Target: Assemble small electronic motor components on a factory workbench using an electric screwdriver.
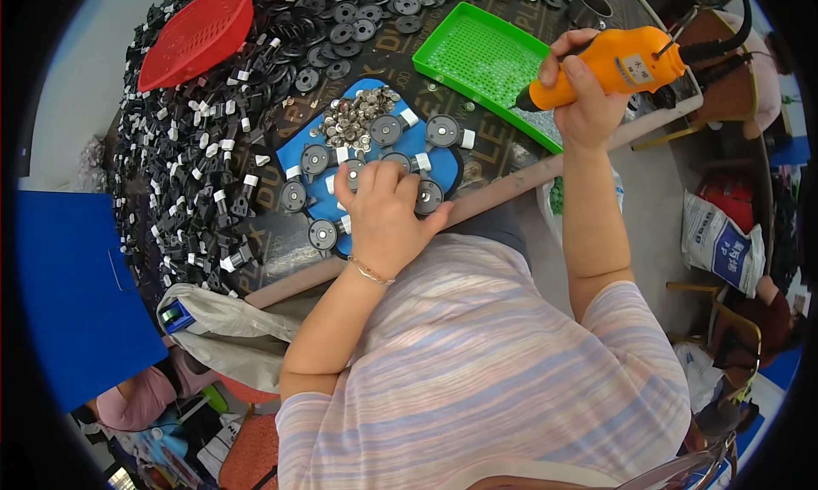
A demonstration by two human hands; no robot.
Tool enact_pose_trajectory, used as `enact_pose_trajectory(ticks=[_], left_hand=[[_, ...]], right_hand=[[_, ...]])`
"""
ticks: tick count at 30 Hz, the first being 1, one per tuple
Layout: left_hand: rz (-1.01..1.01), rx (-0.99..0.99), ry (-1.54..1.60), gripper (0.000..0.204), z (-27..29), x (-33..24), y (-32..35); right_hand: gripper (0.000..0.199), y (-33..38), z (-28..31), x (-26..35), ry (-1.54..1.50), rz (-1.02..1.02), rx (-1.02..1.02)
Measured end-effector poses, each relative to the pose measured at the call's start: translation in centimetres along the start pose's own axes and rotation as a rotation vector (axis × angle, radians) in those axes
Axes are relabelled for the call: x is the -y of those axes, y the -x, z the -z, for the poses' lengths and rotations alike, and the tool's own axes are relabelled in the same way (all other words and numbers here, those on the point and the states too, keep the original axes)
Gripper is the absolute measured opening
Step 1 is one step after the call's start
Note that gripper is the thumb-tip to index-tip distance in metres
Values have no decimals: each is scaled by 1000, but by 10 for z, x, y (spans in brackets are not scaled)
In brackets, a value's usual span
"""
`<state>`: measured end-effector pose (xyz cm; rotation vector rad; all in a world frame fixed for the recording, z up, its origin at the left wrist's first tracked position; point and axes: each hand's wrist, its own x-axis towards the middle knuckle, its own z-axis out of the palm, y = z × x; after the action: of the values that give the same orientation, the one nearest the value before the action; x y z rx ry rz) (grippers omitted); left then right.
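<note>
My right hand point(584, 94) grips an orange electric screwdriver point(609, 64), held up over the edge of a green perforated tray point(477, 51), its tip pointing left. My left hand point(383, 209) rests with bent fingers on a blue mat point(400, 145) and presses on a round black part with a white tab, mostly hidden under the fingers. Several more of these round black parts point(385, 130) lie on the mat. A small heap of silver screws point(349, 119) sits at the mat's far side.
A big pile of black parts with white tabs point(192, 158) covers the left of the dark table. A red strainer point(198, 34) lies at the back left, a metal cup point(590, 6) at the back. A blue panel point(72, 294) stands at my left, and a white bag point(720, 239) on the right.
</note>
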<state>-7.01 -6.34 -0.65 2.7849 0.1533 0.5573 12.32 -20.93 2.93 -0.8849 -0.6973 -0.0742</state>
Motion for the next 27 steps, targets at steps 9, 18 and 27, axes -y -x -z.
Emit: enact_pose_trajectory(ticks=[9,18,27], left_hand=[[33,81,109,44,3,9,0],[12,86,26,37,1,3,3],[18,90,24,40,-9,-3,6]], right_hand=[[24,0,2,1,-1,-12,-16],[24,-5,3,-2,-1,18,19],[24,-20,8,-15,171,14,9]])
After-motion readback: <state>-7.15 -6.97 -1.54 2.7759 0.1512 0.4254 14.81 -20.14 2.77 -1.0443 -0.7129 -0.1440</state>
